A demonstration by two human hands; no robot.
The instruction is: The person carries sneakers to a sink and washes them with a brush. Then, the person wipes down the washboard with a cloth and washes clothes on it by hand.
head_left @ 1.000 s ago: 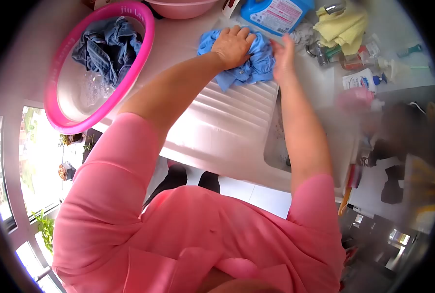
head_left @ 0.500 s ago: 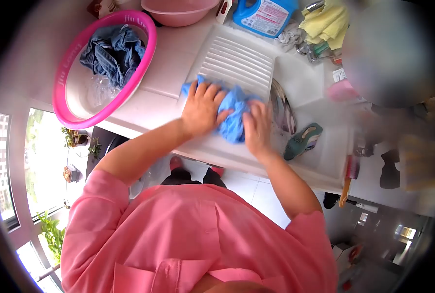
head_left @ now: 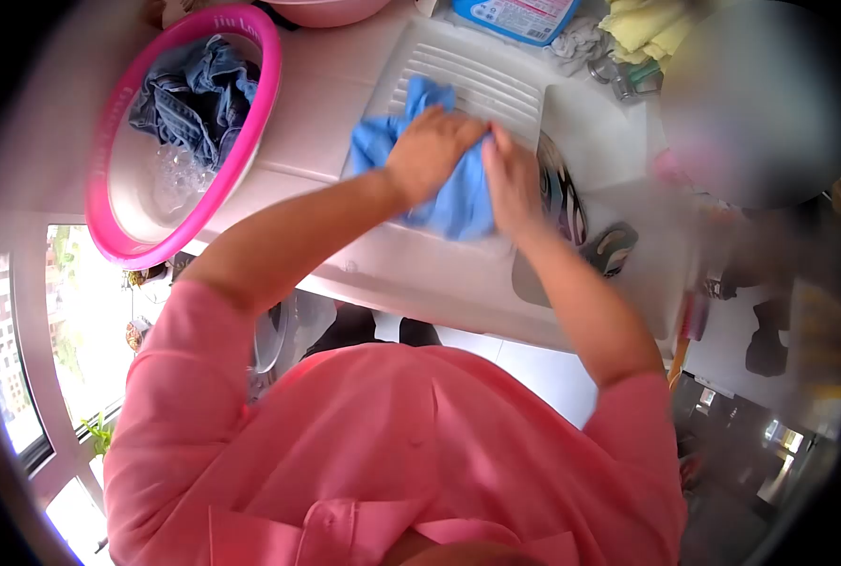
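A blue cloth (head_left: 465, 204) lies spread and crumpled over the ridged washboard (head_left: 478, 74) built into the white sink counter. My left hand (head_left: 432, 153) presses on the middle of the cloth, its fingers curled over the fabric and reaching toward the right hand. My right hand (head_left: 513, 179) grips the cloth's right side, its fingertips close to the left fingers. Some of the fingers are blurred by motion. To the right of the cloth, a dark striped insole-shaped piece (head_left: 562, 193) rests by the basin, and a greenish one (head_left: 611, 249) lies partly behind my right forearm.
At the left stands a pink-rimmed basin (head_left: 267, 94) holding jeans (head_left: 194, 104) and a clear bubbly mass. A blue detergent bottle (head_left: 519, 17), a grey rag (head_left: 579, 45) and a yellow cloth (head_left: 642, 26) sit at the back. A brush (head_left: 692, 316) lies at the right edge.
The blue cloth has gone from bunched to more spread out, reaching farther up the washboard. My left hand has moved up and right, closer to my right hand. The camera view has shifted too.
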